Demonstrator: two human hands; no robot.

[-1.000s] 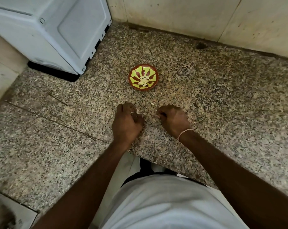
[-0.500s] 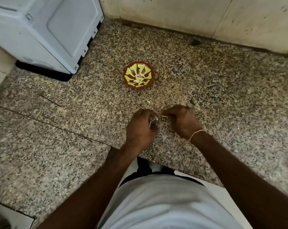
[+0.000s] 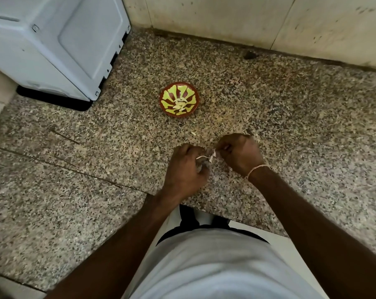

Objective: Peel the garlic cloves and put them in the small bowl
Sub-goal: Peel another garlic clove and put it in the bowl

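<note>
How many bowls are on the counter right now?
1. The small bowl sits on the granite counter, beyond both hands and right of the white appliance. None seems hidden.

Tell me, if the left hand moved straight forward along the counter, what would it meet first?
Probably the small bowl: it lies beyond the left hand, bare counter between. Depth is unclear.

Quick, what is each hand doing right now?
Left hand: fingers curled, gripping a garlic clove.
Right hand: fingers pinching the papery skin coming off that clove.
</note>
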